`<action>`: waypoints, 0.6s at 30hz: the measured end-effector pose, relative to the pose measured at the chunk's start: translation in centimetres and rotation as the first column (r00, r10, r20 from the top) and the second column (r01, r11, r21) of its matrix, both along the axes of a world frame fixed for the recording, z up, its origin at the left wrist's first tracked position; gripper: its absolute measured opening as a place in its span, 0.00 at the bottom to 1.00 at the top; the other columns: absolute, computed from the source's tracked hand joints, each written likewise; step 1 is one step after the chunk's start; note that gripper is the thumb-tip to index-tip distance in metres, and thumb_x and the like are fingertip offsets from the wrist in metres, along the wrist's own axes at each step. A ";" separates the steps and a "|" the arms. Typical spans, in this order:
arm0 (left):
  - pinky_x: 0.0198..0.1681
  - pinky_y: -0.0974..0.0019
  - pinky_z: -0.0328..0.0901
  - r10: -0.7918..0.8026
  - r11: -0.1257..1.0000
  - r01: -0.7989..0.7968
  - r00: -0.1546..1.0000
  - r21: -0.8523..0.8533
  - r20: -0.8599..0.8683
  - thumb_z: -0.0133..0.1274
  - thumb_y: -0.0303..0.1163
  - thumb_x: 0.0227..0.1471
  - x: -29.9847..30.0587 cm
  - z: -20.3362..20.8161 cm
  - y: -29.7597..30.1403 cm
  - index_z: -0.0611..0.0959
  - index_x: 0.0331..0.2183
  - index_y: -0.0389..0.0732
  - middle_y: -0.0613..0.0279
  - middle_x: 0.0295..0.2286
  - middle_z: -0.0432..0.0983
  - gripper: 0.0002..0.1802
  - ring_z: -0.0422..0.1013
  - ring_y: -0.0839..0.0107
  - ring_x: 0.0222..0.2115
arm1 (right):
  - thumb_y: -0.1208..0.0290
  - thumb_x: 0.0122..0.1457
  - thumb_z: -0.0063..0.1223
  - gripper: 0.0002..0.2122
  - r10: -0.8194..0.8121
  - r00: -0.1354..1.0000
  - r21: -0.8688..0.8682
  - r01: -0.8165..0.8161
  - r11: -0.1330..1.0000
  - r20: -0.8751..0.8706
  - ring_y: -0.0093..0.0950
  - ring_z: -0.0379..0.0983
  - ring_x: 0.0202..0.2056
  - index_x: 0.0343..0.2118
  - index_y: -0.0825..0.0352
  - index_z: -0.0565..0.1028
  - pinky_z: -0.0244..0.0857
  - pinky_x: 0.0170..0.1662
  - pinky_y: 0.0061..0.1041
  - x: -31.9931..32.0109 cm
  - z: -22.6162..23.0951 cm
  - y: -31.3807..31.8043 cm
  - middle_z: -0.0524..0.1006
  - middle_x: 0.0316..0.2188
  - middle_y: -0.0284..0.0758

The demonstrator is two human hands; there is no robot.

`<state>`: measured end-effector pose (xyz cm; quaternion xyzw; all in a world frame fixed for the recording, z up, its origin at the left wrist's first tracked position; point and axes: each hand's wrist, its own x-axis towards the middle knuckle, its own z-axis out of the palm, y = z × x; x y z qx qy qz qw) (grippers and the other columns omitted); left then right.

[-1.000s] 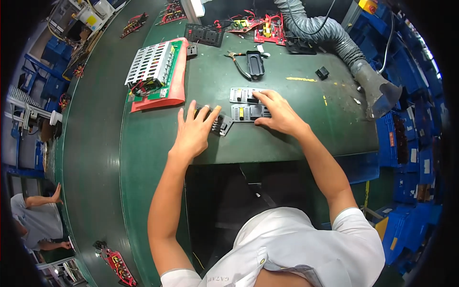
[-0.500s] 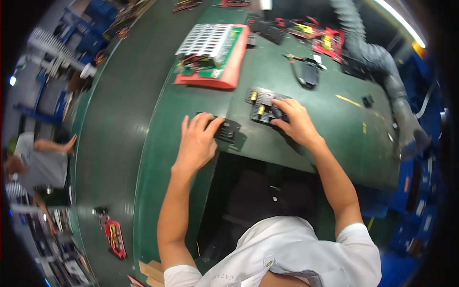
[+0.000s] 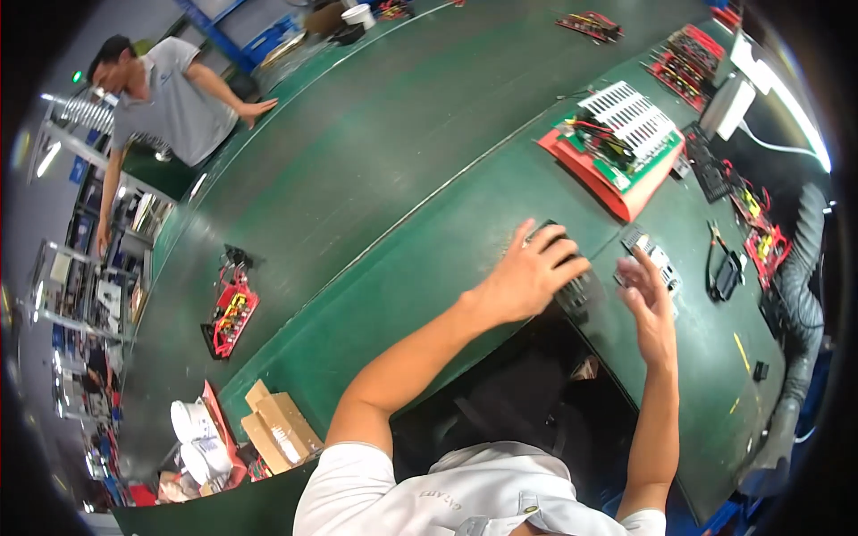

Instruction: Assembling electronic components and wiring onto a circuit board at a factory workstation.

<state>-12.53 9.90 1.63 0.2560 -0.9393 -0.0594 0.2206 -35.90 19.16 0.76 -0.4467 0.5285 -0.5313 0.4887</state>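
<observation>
My left hand [image 3: 534, 271] is curled over a dark flat plate [image 3: 576, 290], its fingers gripping the top edge. Most of that plate lies hidden beneath the fingers and palm. To the right, my right hand [image 3: 652, 308] is raised with its fingers apart and smeared a little by motion. Just behind it on the green bench sits a small dark-and-light slotted block [image 3: 663, 264], partly covered by the fingers.
A green circuit board with a white slotted cover [image 3: 630, 121] lies on red foam [image 3: 617, 198]. Pliers [image 3: 712, 259] lie farther right, near a grey hose [image 3: 800, 308]. A red-and-yellow electronic assembly [image 3: 234, 313] rests on the belt. An open cardboard box [image 3: 284, 429] stands near left. Another person [image 3: 183, 98] leans at the far side.
My view has swung left, so the bench appears shifted right and turned. My right hand has come off the slotted block. My left hand stays on the dark plate.
</observation>
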 end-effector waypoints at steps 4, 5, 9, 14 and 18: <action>0.59 0.33 0.54 -0.070 0.998 0.071 0.992 -0.001 -0.101 0.57 0.24 0.42 -0.6 0.0 0.3 0.76 0.51 0.52 0.63 0.49 0.70 0.30 0.62 0.54 0.56 | 0.74 0.62 0.52 0.25 0.154 0.964 0.239 -0.205 0.949 0.216 0.26 0.75 0.45 0.61 0.69 0.62 0.74 0.40 0.23 2.9 -1.2 -2.2 0.74 0.48 0.38; 0.59 0.38 0.55 -0.075 0.997 0.077 0.987 0.006 -0.142 0.59 0.24 0.41 -0.3 -0.3 0.3 0.76 0.52 0.50 0.60 0.51 0.69 0.32 0.62 0.53 0.56 | 0.75 0.63 0.51 0.20 0.171 0.909 0.214 -0.266 0.940 0.381 0.30 0.78 0.39 0.57 0.70 0.65 0.75 0.36 0.25 3.9 -0.2 -2.6 0.76 0.44 0.39; 0.59 0.51 0.60 0.229 0.970 -0.162 0.860 0.182 -0.456 0.50 0.17 0.41 2.4 -2.3 -2.1 0.72 0.56 0.45 0.48 0.52 0.66 0.36 0.62 0.49 0.57 | 0.74 0.63 0.51 0.19 0.078 0.911 0.155 -0.153 0.976 0.404 0.33 0.79 0.38 0.56 0.70 0.66 0.73 0.38 0.27 3.9 -1.6 -5.7 0.76 0.43 0.39; 0.38 0.70 0.71 0.715 0.697 -0.479 0.396 0.534 -0.577 0.39 0.07 0.41 8.2 -8.3 -1.7 0.78 0.51 0.40 0.54 0.47 0.70 0.34 0.74 0.67 0.37 | 0.78 0.60 0.54 0.26 0.108 0.894 0.034 -0.136 0.990 0.435 0.32 0.77 0.41 0.61 0.70 0.61 0.71 0.43 0.26 6.6 -4.4 -9.0 0.75 0.44 0.38; 0.32 0.70 0.67 0.645 0.763 -0.436 0.480 0.477 -0.595 0.40 0.08 0.42 7.4 -7.8 -2.3 0.80 0.46 0.38 0.58 0.37 0.75 0.30 0.71 0.73 0.28 | 0.78 0.60 0.54 0.26 0.173 0.914 -0.022 -0.178 0.984 0.368 0.31 0.77 0.41 0.61 0.70 0.61 0.71 0.43 0.26 6.7 -5.6 -9.0 0.76 0.44 0.39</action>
